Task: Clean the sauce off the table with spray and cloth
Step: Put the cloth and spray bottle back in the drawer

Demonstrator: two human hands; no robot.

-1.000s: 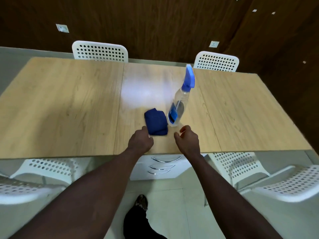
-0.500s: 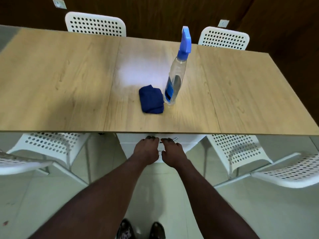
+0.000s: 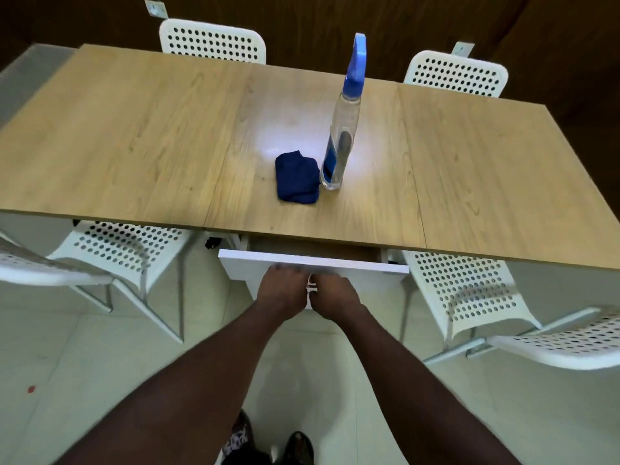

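1. Head view: left hand (image 3: 285, 288) and right hand (image 3: 333, 293), side by side, curl round the drawer handle (image 3: 311, 285) of a partly open white drawer (image 3: 362, 273).
2. Beyond the left hand, untouched on the table (image 3: 134, 129): a folded dark-blue cloth (image 3: 297, 177), likely soft and light; pinch it anywhere.
3. Beyond the right hand, just beside the cloth: an upright clear spray bottle (image 3: 339, 142) with a blue trigger head, probably light and slick; grasp its neck.

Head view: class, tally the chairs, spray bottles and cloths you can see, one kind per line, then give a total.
Chairs: 4
Spray bottle: 1
Cloth: 1
Total: 6
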